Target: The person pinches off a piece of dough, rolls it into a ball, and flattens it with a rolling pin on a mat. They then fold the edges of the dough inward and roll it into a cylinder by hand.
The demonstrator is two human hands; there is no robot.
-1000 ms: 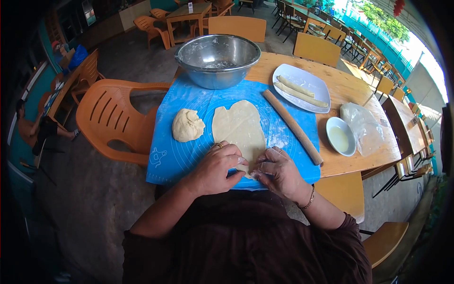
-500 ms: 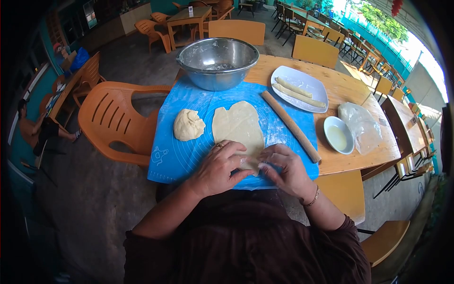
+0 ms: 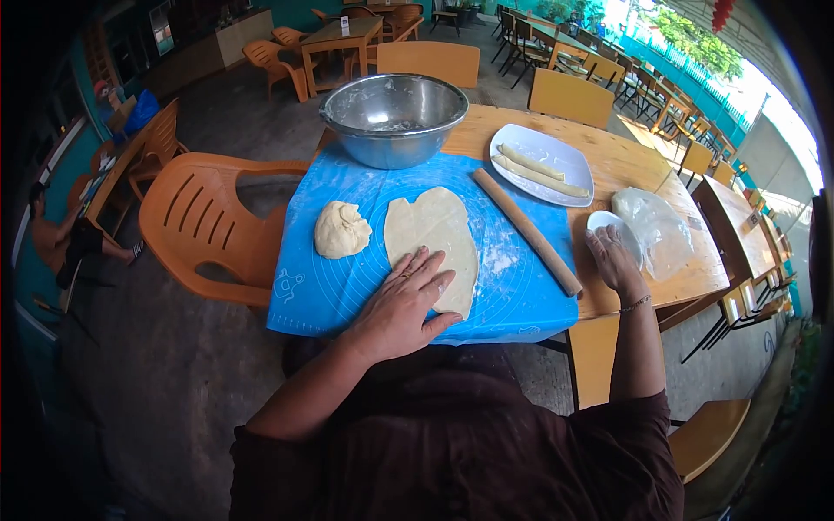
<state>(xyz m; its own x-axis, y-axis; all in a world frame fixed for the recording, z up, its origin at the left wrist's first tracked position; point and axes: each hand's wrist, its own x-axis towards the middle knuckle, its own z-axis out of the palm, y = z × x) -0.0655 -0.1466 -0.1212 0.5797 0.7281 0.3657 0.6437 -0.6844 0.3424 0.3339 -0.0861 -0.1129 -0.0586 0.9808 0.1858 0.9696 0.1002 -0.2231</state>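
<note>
My left hand [image 3: 401, 304] lies with outstretched fingers on a flat, thinly rolled sheet of dough [image 3: 433, 227], covering its lower left part. The sheet rests on a blue silicone mat [image 3: 306, 295] dusted with flour. To its left sits a rounded lump of dough [image 3: 341, 231]. Over on the right, my right hand [image 3: 615, 260] reaches into a small white bowl [image 3: 601, 220], its fingers extended over the bowl and hiding most of the inside. Between the sheet and that bowl lies a wooden rolling pin [image 3: 526, 232], set diagonally on the mat.
A metal mixing bowl [image 3: 395, 143] stands at the mat's far edge. Rolled dough strips [image 3: 546, 170] lie on a white plate [image 3: 565, 156]. Beside the small bowl is a clear plastic bag [image 3: 660, 230]. An orange chair [image 3: 208, 226] stands left of the table; a person [image 3: 54, 230] sits farther left.
My right hand has left the lower edge of the dough sheet and moved right to the small white bowl. My left hand has flattened onto the sheet.
</note>
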